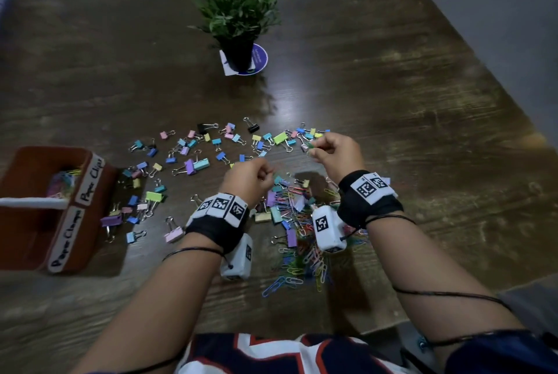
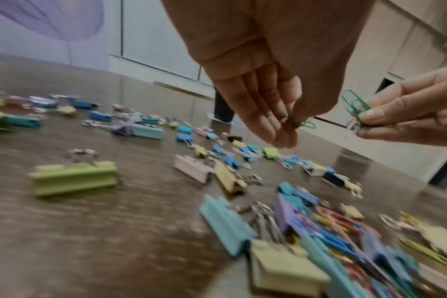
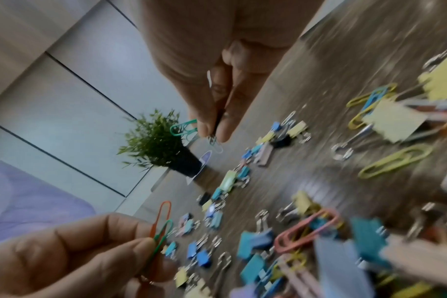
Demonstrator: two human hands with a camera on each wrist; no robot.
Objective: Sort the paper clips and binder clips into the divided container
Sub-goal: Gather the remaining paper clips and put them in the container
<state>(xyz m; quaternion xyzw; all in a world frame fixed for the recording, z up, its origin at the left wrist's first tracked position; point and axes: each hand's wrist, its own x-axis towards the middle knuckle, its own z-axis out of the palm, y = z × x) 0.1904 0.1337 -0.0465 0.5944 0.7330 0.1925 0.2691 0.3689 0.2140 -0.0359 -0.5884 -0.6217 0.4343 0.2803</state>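
Note:
Both hands hover above the table, over the scattered clips. My left hand (image 1: 252,176) pinches a green and an orange paper clip (image 3: 161,227) between thumb and fingers; the same clips (image 2: 297,124) show in the left wrist view. My right hand (image 1: 335,151) pinches a few green and pale paper clips (image 2: 354,108), also seen as clips (image 3: 186,129) at its fingertips. Coloured binder clips (image 1: 193,165) lie spread across the table. A heap of paper clips (image 1: 305,256) lies under my wrists. The brown divided container (image 1: 87,210), labelled "Paper Clips" and "Paper Clamps", stands at the left with paper clips (image 1: 62,183) in its far compartment.
A small potted plant (image 1: 237,14) stands on a round coaster at the back centre of the dark wooden table (image 1: 392,102). The table's right edge runs diagonally at the far right. A large green binder clip (image 2: 74,178) lies close to my left wrist.

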